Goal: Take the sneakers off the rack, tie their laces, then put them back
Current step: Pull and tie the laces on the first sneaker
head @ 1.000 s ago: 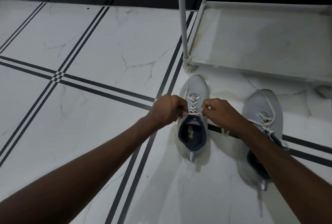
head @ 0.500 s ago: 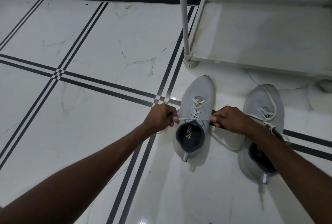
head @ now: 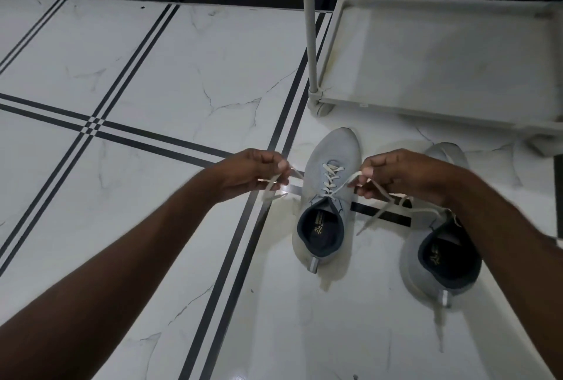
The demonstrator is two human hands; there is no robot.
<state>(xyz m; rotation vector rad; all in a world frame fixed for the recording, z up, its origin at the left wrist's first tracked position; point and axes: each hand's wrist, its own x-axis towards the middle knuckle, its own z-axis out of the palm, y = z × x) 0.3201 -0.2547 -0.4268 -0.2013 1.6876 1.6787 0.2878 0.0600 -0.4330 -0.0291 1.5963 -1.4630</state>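
Note:
Two grey sneakers with dark blue linings stand on the floor, toes towards the rack. The left sneaker (head: 330, 154) has white laces (head: 332, 180) pulled out to both sides. My left hand (head: 253, 172) pinches one lace end to the left of the shoe. My right hand (head: 399, 175) pinches the other lace end to its right, with the loose tail hanging down. The right sneaker (head: 438, 257) is partly hidden under my right forearm; its laces lie loose.
The white shoe rack (head: 441, 53) stands just beyond the sneakers, its bottom shelf bare and a grey upright post (head: 310, 32) at its front left corner. White marble floor with black stripes (head: 128, 71) spreads to the left. A black skirting runs along the wall.
My hands have moved further apart and lifted, drawing both lace ends out sideways from the left sneaker. The camera has come closer to the shoes.

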